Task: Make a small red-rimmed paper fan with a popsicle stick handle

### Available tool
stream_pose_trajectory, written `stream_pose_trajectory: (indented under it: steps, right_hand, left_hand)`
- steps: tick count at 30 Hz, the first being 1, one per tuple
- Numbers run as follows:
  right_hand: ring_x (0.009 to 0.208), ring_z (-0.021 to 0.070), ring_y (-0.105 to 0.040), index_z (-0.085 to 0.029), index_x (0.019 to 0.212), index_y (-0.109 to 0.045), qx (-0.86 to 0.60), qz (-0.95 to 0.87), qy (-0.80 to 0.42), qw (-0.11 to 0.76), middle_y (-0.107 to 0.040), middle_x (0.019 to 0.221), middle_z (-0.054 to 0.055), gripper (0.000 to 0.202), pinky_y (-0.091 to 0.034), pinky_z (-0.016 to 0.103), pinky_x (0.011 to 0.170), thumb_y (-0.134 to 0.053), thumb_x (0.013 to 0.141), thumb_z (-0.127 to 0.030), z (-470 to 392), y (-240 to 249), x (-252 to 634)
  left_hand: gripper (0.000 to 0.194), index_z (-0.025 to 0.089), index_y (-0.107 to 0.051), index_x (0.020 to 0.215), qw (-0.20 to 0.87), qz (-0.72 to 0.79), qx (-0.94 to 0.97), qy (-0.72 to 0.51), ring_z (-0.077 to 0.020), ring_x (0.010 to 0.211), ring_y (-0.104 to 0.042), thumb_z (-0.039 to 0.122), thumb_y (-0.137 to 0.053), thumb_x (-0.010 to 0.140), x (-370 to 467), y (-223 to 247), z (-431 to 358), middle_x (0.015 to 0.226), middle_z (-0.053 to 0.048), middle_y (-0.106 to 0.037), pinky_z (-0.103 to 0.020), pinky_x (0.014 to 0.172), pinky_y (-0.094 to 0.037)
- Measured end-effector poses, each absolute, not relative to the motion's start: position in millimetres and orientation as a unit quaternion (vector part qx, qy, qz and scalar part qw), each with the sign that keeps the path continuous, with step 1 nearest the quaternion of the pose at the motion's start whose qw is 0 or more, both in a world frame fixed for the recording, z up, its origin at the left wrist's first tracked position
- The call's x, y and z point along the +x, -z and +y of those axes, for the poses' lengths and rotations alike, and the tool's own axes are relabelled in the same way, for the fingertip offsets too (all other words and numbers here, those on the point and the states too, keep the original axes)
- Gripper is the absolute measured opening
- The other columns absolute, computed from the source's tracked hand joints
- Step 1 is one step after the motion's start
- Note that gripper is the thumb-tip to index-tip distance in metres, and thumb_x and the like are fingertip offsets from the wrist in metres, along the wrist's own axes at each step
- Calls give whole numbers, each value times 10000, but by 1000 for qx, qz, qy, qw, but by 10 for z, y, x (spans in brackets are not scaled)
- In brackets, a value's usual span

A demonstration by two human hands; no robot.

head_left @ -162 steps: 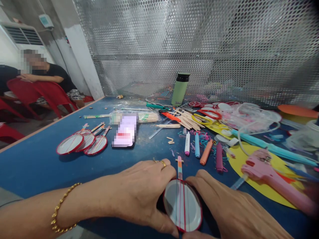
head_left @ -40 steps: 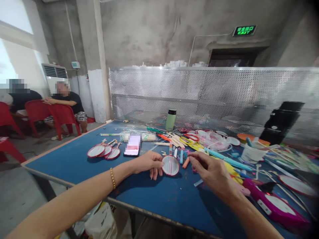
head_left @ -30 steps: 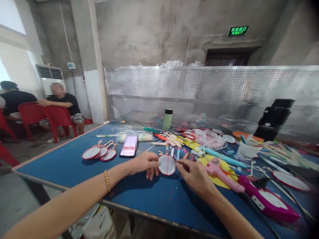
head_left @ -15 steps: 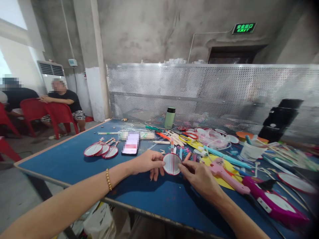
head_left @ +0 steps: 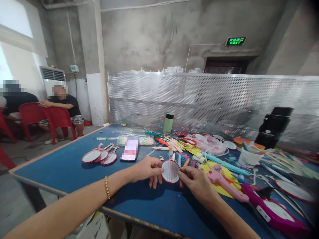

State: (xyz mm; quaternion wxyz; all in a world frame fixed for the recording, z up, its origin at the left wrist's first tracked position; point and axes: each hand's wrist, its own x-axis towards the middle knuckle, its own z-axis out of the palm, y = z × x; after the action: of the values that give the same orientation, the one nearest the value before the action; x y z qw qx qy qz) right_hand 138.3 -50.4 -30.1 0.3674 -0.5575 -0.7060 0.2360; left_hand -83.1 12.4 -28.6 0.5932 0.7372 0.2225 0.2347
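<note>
I see a blue bench (head_left: 62, 166) full of craft bits. My left hand (head_left: 146, 169) pinches the little round paddle (head_left: 170, 171) so it stays up. My right hand (head_left: 196, 181) pinches its other edge. A pink glue gun (head_left: 225, 182) lies near.

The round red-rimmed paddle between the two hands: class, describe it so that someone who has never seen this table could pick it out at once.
On the blue table, look near the front edge, where the left hand and right hand meet. The round paddle is pinched between them, white with a red rim and red lines down its face. Three similar paddles lie overlapped farther left, untouched.
</note>
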Motion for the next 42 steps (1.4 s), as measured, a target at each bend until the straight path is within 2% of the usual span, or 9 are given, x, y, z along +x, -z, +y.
stream_pose_trajectory:
  steps: [5, 12, 27, 38, 42]
  right_hand:
    - [536, 139, -541, -179, 713, -587, -569, -705, -225, 359, -627, 567, 1, 320, -369, 254, 549, -478, 838, -454, -515, 287, 1379]
    - [530, 131, -475, -189, 712, -581, -590, -718, -133, 344, -531, 550, -19, 322, -325, 261, 525, -458, 831, -461, -513, 317, 1381]
    - [553, 141, -527, -177, 775, -620, -586, -724, -129, 340, -586, 585, -6, 315, -360, 261, 544, -458, 861, -433, -537, 329, 1390]
    - [507, 117, -425, -192, 684, -568, -583, -742, -46, 328, -484, 551, -21, 307, -291, 249, 509, -452, 851, -422, -577, 290, 1361]
    - [485, 113, -413, -198, 644, -517, -581, -744, -30, 328, -484, 528, -22, 298, -274, 250, 498, -458, 838, -417, -594, 275, 1345]
  left_hand:
    - [323, 136, -535, 840, 591, 222, 737, -240, -106, 432, -606, 447, -619, 848, -827, 309, 141, 724, -54, -690, -184, 381, -452]
    - [366, 131, -549, 871, 596, 222, 734, -239, -97, 418, -587, 486, -632, 835, -833, 322, 147, 716, -50, -679, -178, 377, -428]
    - [420, 128, -550, 907, 596, 230, 732, -236, -107, 446, -607, 526, -640, 810, -820, 333, 155, 715, -46, -675, -186, 384, -436]
    - [393, 133, -555, 885, 588, 236, 738, -233, -89, 429, -582, 512, -635, 819, -835, 316, 133, 673, -12, -650, -186, 389, -415]
    - [367, 133, -560, 815, 575, 241, 748, -228, -83, 417, -566, 492, -637, 825, -849, 280, 106, 644, -9, -639, -184, 384, -414]
